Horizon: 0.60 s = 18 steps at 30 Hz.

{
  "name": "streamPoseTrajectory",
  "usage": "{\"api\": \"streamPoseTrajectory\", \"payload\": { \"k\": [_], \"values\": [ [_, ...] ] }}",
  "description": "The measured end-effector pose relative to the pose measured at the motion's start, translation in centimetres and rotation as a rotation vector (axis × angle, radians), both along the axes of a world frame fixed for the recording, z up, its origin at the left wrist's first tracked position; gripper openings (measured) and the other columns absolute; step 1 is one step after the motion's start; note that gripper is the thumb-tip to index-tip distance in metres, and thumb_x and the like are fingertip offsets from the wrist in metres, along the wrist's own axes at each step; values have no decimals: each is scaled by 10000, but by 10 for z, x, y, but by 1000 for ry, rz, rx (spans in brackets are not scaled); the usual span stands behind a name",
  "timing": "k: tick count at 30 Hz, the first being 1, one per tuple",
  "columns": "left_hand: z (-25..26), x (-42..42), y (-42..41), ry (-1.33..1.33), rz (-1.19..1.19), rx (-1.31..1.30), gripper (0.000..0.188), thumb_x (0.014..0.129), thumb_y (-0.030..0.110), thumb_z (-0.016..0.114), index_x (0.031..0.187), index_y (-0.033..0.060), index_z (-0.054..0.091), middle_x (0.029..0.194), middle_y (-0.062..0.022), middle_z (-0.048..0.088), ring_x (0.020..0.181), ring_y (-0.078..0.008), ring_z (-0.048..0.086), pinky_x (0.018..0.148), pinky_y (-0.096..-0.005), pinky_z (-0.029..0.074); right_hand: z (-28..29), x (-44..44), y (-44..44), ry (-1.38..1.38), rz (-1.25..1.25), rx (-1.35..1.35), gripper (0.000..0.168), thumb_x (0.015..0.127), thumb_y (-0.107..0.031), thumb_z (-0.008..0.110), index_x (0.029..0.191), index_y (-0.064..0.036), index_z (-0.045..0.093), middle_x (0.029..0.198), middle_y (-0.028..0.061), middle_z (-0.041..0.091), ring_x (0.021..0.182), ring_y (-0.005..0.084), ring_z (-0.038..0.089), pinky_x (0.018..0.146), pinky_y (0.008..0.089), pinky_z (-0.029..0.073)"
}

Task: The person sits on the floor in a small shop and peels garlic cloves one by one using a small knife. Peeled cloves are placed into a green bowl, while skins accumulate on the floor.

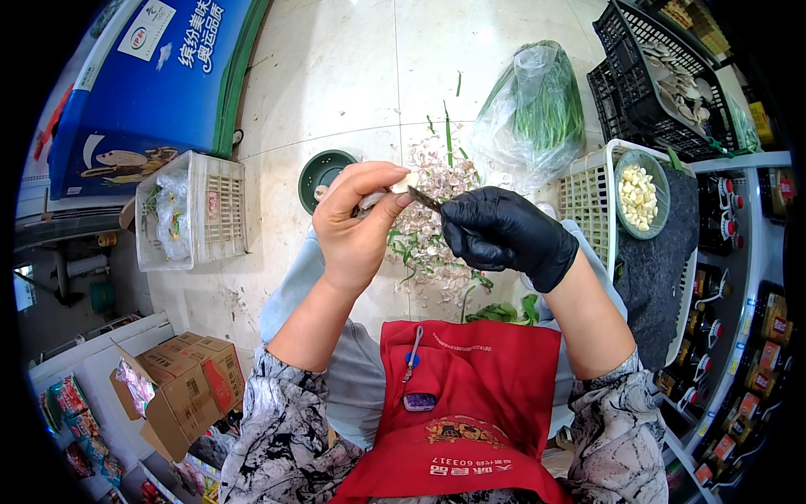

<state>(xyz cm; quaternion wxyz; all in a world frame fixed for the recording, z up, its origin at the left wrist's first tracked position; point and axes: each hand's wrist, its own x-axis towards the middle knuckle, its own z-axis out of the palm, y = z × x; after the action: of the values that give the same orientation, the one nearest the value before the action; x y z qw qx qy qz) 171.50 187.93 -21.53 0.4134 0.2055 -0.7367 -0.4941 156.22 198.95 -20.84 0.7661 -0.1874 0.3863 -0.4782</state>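
Bare, my left hand (359, 223) pinches a pale garlic clove (403, 183) between thumb and fingertips, and more garlic shows against its palm. A black glove covers my right hand (504, 233), which grips a small dark-bladed knife (425, 198); the blade's tip meets or nearly meets the clove. Below both hands, garlic skins (441, 252) and green scraps lie scattered on the tiled floor. A dark green plastic basket (307, 183) with some garlic stands partly behind my left hand. Peeled cloves (638, 198) fill a green bowl (661, 217) at the right.
The bowl sits on a white plastic crate (585, 208) beside dark cloth. Beyond are a plastic bag of green vegetables (541, 107) and black crates (667, 88) with mushrooms. To the left stand a blue freezer (151, 94), a white crate (223, 214) and an open cardboard box (189, 390). Shelves line the right.
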Motion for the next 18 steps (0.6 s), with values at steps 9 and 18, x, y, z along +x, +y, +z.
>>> {"api": "streamPoseTrajectory", "payload": {
  "k": [9,18],
  "values": [
    [2,2,1,-32,-30,-9,226,670,-118,587,873,-17,585,901,-96,574,841,-150,528,747,-228,409,-4,1,1,-28,31,-2,346,864,-297,477,678,-12,542,421,-22,355,326,49,285,334,191,230],
    [1,0,1,-20,10,-74,224,646,-102,630,846,-5,606,853,-87,591,767,-147,554,681,-236,444,-5,-2,1,-51,-2,-14,341,862,-297,482,689,-12,551,415,-38,331,324,48,282,330,197,219]
  ]
}}
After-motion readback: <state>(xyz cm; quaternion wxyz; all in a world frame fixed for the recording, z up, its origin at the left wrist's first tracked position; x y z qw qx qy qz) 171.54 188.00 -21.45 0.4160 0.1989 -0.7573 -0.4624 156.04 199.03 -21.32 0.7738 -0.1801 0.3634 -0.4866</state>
